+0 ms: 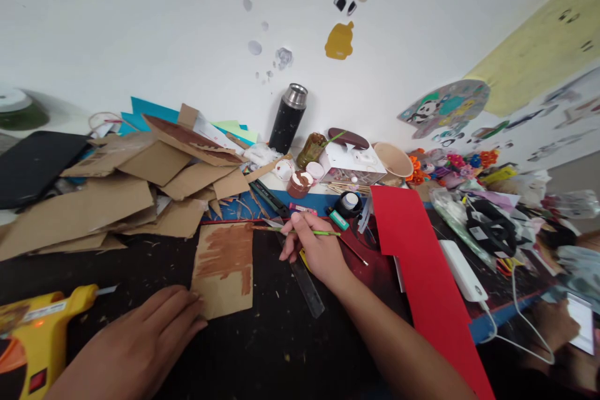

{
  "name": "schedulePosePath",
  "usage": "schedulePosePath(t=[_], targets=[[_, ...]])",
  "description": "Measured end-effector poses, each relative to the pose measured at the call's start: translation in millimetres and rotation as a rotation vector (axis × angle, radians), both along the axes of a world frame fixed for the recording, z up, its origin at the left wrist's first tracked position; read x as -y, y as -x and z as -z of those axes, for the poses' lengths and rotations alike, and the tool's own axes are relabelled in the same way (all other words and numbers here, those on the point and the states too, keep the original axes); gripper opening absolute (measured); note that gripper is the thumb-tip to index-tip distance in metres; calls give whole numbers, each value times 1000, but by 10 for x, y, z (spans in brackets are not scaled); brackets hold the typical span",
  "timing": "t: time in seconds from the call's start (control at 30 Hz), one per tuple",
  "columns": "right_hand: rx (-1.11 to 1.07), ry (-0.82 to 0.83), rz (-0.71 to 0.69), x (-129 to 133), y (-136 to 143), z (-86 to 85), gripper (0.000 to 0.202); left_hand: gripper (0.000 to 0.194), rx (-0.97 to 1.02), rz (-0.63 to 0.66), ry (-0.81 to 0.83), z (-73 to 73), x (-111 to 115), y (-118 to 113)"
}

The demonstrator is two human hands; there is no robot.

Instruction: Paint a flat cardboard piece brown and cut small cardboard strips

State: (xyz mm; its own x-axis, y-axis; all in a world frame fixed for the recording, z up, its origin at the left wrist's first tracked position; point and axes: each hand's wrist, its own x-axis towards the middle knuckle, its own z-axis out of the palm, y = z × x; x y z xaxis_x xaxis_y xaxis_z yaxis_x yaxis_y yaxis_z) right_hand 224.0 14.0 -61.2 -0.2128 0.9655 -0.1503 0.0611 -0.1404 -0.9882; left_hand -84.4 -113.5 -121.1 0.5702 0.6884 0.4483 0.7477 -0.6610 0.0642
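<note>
A piece of cardboard [225, 297] lies on the dark table, its upper part covered with streaks of brown paint. My right hand [313, 247] pinches a thin green paintbrush [327, 233], whose tip reaches the cardboard's upper right edge. At the cardboard's lower left edge, my left hand [150, 334] rests flat with its fingers stretched out and close together. Under and beside my right hand lies a clear ruler [307, 287]. An open jar of brown paint [300, 184] stands behind the cardboard.
Cardboard scraps [94, 206] are piled at the left, above a yellow glue gun [54, 331]. A black flask [287, 122] stands by the wall. Red board [422, 269] and a white power strip [463, 272] lie to the right. Another person's hand [555, 325] holds a phone at far right.
</note>
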Motion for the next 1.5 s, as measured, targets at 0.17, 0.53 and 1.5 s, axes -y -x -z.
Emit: schedulePosePath(t=[0.17, 0.53, 1.5], targets=[[6, -23, 11, -23, 19, -3, 61, 66, -15, -12, 13, -19, -10, -24], [18, 17, -46, -11, 182, -49, 60, 53, 33, -1, 105, 158, 63, 49], [-15, -18, -73, 55, 163, -77, 60, 41, 1, -4, 237, 410, 84, 202]])
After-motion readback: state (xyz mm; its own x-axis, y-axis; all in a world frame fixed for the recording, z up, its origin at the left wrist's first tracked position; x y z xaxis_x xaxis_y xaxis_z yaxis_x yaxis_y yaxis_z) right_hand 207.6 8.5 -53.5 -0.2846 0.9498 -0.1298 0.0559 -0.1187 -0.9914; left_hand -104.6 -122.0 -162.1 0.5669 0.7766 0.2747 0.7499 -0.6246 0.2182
